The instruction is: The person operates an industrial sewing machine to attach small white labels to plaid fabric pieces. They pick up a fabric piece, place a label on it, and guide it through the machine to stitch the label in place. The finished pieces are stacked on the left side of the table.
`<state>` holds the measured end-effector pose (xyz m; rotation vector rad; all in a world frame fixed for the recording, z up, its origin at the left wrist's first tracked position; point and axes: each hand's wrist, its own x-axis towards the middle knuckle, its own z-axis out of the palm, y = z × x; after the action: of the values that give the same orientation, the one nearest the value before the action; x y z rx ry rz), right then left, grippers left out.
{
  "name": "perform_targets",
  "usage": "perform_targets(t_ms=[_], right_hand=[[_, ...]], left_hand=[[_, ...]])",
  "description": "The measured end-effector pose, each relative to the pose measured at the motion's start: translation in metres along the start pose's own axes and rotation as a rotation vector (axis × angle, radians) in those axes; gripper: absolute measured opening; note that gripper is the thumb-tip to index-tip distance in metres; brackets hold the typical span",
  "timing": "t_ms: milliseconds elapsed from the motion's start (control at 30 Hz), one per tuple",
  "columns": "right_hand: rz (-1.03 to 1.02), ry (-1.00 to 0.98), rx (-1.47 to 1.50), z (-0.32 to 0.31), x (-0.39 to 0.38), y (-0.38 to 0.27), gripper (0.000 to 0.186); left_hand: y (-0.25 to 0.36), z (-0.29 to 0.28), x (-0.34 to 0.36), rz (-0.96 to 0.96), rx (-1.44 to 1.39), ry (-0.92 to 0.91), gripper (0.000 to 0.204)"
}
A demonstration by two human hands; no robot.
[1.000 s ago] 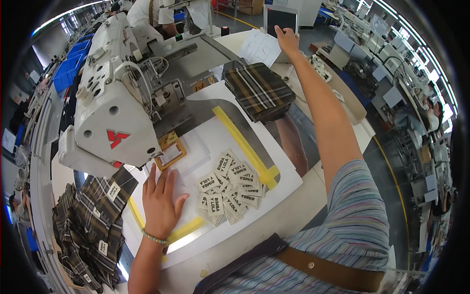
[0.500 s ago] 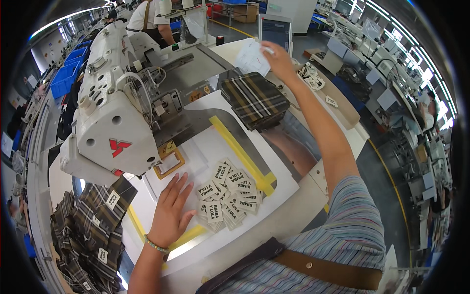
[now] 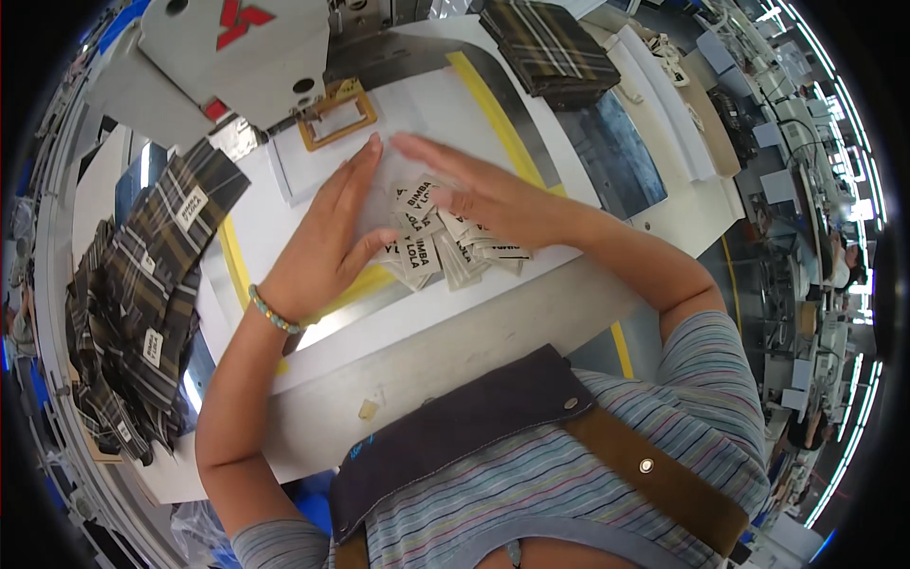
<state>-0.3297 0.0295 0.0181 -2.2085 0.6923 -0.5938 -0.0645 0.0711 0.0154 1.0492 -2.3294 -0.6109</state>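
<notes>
A pile of small cream fabric labels [image 3: 462,261] with dark printing lies on the white work surface. On its left side, my left hand [image 3: 318,242] has its fingers stretched out and holds nothing that I can see. My right hand [image 3: 507,204] reaches over the pile from the right, slightly blurred, its fingers straight and pointing towards my left hand. Some labels are hidden beneath it. Just beyond my fingertips sits a brown rectangular clamp frame [image 3: 338,121], under the head of a white sewing machine [image 3: 213,62].
Plaid cloth pieces [image 3: 175,228] with labels on them hang in a heap at the left. A folded plaid stack [image 3: 550,52] stands at the back right. Yellow tape [image 3: 498,119] borders the white surface. A small yellowish scrap [image 3: 368,410] lies near the front edge.
My right hand has come back from the white paper at the far right to the label pile. My left hand stays open near the pile. The view has tilted downward.
</notes>
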Motion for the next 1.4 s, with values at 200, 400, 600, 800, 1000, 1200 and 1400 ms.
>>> perform_targets(t_ms=[200, 400, 600, 800, 1000, 1200, 1400], right_hand=[[0.039, 0.203, -0.292, -0.065, 0.006, -0.003, 0.041], [0.137, -0.115, -0.274, -0.047, 0.014, -0.022, 0.034], [0.2, -0.147, -0.19, -0.028, 0.024, -0.012, 0.02], [0.195, 0.129, -0.378, -0.065, 0.021, -0.006, 0.014], [0.187, 0.39, -0.894, -0.144, 0.0, 0.045, 0.026], [0.321, 0.529, -0.677, -0.143, -0.003, 0.061, 0.02], [0.163, 0.623, -0.71, -0.14, 0.012, 0.043, 0.018]], left_hand=[[-0.002, -0.004, 0.001, -0.04, -0.109, -0.004, 0.065], [-0.002, -0.002, 0.002, -0.063, -0.493, 0.044, 0.055], [-0.009, -0.002, 0.003, -0.149, -0.575, 0.221, 0.043], [-0.006, -0.013, 0.004, -0.127, -0.294, 0.3, 0.026], [-0.006, -0.015, 0.002, -0.122, -0.255, 0.274, 0.025], [-0.008, -0.014, 0.003, -0.123, -0.278, 0.253, 0.025], [0.006, -0.017, 0.012, 0.072, 0.007, 0.312, 0.029]])
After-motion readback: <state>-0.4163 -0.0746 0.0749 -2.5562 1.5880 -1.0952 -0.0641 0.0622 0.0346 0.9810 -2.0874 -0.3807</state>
